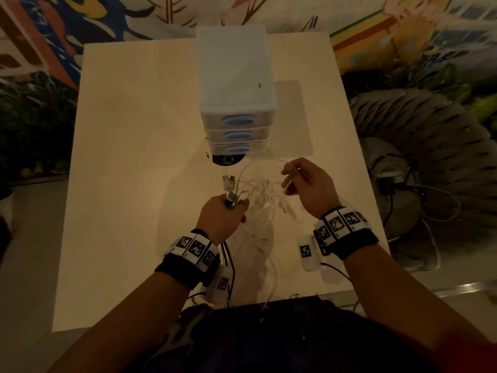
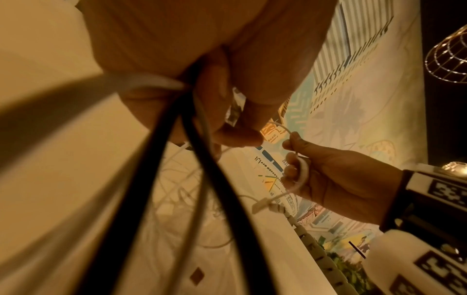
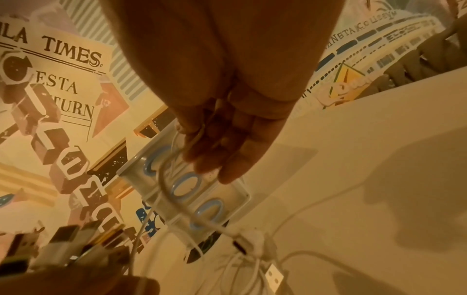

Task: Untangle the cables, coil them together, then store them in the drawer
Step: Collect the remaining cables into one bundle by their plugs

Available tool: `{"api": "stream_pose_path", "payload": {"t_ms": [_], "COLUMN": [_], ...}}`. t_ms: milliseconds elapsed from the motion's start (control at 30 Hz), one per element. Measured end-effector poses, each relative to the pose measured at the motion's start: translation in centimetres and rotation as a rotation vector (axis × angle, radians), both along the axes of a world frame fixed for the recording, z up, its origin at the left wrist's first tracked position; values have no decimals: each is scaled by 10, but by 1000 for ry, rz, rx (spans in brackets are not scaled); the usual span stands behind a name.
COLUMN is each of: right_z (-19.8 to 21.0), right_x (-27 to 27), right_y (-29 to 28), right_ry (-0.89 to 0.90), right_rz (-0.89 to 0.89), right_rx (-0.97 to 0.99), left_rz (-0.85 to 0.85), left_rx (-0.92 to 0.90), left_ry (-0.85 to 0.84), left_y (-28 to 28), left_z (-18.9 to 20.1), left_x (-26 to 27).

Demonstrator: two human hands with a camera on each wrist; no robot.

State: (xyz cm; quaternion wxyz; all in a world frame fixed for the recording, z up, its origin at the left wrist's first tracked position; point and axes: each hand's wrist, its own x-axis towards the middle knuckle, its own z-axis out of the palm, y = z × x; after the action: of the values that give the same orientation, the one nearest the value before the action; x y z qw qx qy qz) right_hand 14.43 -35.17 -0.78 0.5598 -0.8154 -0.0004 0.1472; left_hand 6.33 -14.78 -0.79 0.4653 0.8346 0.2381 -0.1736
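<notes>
a person stands over a pale table [image 1: 129,157], both hands raised above it. the left hand [image 1: 219,218] is curled tight around a bunch of cables [image 1: 262,200], with several plug ends [image 1: 230,184] poking up out of the fist. the right hand [image 1: 309,184] pinches one white cable loop between thumb and fingers, beside the left hand. between the hands hangs a tangled knot of white cables, trailing down to the table toward the person's body. two black cables [image 2: 202,169] also run from the left fist. just beyond the hands stands a small white drawer unit [image 1: 234,76] with three closed drawers and blue oval handles [image 1: 238,121].
</notes>
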Motion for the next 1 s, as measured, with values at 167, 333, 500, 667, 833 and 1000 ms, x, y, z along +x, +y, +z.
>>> {"api": "stream_pose_path", "payload": {"t_ms": [167, 333, 500, 667, 833, 1000], "right_z": [19, 34, 46, 68, 93, 87], "right_x": [12, 22, 15, 4, 14, 32], "right_y": [-11, -20, -8, 10, -5, -55], "right_ry": [-88, -168, -266, -256, -281, -200], "right_rz": [26, 104, 201, 399, 493, 522], "right_rx": [-95, -184, -219, -153, -258, -608], "left_rz": [239, 307, 64, -73, -23, 168], "left_rx": [-108, -291, -382, -361, -234, -368], "left_ry": [-52, -54, -140, -165, -142, -103], "left_y": [4, 14, 4, -6, -1, 8], "left_z": [-2, -4, 12, 17, 17, 14], "left_x": [-3, -6, -9, -9, -8, -11]}}
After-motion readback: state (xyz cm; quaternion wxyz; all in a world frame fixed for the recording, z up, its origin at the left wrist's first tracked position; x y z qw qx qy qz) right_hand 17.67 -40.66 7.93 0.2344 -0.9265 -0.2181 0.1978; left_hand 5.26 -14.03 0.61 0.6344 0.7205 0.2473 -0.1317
